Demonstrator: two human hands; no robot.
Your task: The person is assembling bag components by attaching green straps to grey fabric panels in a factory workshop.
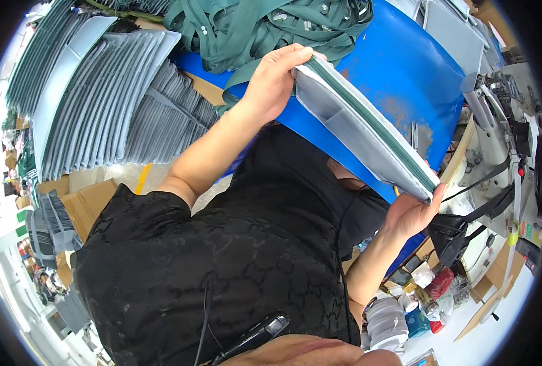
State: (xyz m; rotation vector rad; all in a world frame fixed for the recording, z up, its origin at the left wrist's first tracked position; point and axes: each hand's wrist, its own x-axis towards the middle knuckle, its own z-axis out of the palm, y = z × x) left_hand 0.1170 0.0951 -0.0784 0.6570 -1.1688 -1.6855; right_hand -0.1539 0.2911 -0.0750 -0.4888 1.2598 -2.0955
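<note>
Between my two hands I hold a flat grey fabric panel [350,125] with pale edges and a dark green strip running along its length. My left hand [275,79] grips its far left end, thumb on top. At the opposite end, my right hand [412,210] pinches the near right corner. The panel is tilted and raised over a blue work surface [414,67]. Part of its underside folds open like a pocket. Just beyond my left hand lies a heap of dark green webbing straps [246,30].
Tall stacks of grey fabric panels [100,91] stand at the left. A sewing machine [496,116] is on the right, with a black bag [451,238] hanging near it. Thread cones [387,323] and assorted supplies sit at the lower right. A cardboard box [91,204] is at the left.
</note>
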